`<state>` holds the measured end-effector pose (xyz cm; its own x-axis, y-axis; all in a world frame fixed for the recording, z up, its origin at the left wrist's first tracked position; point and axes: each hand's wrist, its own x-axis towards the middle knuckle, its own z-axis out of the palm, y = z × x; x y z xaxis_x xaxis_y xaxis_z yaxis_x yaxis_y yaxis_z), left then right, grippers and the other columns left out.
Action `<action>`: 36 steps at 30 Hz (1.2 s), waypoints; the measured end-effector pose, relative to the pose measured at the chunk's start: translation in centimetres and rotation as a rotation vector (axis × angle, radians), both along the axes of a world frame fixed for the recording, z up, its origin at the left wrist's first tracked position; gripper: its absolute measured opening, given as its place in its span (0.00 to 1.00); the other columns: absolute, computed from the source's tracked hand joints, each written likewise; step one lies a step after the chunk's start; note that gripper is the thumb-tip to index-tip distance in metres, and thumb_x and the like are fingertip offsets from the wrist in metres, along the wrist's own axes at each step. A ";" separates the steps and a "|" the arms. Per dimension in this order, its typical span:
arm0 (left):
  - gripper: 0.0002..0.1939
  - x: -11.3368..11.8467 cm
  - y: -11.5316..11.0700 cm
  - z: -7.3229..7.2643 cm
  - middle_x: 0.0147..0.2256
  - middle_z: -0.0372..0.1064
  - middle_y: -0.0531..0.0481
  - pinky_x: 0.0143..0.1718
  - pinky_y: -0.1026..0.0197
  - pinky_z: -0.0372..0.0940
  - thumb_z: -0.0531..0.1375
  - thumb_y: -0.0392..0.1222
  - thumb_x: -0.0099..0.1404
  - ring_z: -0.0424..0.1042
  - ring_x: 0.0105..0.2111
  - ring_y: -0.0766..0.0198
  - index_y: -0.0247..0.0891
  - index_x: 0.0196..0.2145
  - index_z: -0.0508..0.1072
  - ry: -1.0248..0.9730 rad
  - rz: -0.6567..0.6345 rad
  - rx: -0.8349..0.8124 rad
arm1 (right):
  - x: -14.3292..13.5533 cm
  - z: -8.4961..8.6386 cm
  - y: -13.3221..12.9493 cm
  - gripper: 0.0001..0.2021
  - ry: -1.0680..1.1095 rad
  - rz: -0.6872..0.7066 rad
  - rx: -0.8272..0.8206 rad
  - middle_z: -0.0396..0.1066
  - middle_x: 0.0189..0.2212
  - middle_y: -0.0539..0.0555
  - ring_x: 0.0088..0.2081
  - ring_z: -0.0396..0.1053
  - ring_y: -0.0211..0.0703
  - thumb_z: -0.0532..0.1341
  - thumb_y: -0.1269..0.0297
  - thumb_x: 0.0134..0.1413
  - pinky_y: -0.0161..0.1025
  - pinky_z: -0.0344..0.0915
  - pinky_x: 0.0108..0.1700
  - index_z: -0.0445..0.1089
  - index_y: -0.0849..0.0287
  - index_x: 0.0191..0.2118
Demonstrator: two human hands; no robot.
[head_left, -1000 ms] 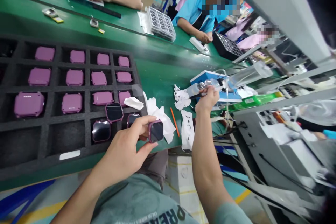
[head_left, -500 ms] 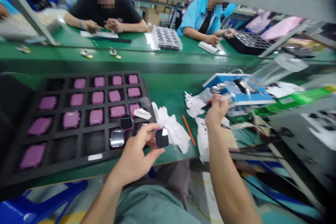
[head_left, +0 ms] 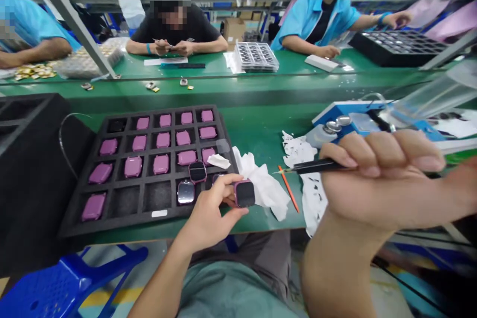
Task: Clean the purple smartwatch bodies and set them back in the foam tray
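My left hand [head_left: 212, 213] grips a smartwatch [head_left: 245, 194] with a purple case between thumb and fingers, its black screen facing up. My right hand [head_left: 380, 176], raised close to the camera, is closed around a slim black tool [head_left: 316, 166] with a fine pointed tip. That tip points left toward the watch but stays apart from it. Left of my left hand lies a black foam tray [head_left: 126, 226] holding several purple watch cases [head_left: 161, 164]. Two watches, one with a dark screen [head_left: 197, 172] and one with a shiny screen [head_left: 186, 192], rest at its right side.
Crumpled white tissue [head_left: 274, 194] and an orange stick [head_left: 288, 190] lie between my hands. Bottles with metal caps [head_left: 323, 133] stand by a blue-and-white device [head_left: 335, 108]. A dark foam block [head_left: 33, 184] stands at left. Co-workers sit across the bench beyond a metal post [head_left: 87, 35].
My right hand has come up from beside the bottles toward the camera, with the black tool pointing left. A white patch on the held watch's screen is gone. The view has shifted left.
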<state>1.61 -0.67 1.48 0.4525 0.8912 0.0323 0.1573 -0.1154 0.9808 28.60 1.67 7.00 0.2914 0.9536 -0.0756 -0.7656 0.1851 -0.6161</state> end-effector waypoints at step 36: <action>0.24 0.0 0.2 -0.6 0.40 0.80 0.51 0.44 0.60 0.71 0.66 0.34 0.66 0.78 0.38 0.62 0.42 0.58 0.66 -0.013 -0.013 0.035 | -4.7 -1.4 1.3 0.36 -0.066 0.161 0.577 0.37 0.10 0.42 0.12 0.38 0.34 0.61 0.26 0.49 0.41 0.47 0.16 0.51 0.52 0.13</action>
